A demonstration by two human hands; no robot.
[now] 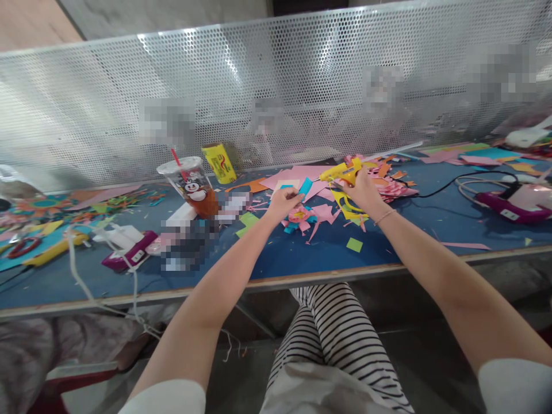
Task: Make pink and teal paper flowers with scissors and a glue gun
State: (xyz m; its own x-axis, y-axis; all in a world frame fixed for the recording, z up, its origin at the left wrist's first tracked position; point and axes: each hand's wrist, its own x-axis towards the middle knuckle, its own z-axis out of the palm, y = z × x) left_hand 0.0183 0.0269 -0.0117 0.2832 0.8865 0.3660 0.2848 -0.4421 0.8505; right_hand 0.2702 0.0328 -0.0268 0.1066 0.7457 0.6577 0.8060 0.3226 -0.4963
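Glue gun bright yellow; paper strip blue, short, flat.

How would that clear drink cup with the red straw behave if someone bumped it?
The cup would probably tip rather than slide, being tall and wider at the top. The brown drink low inside likely adds some steadying weight. Its clear walls look like thin plastic, so it may flex when squeezed.
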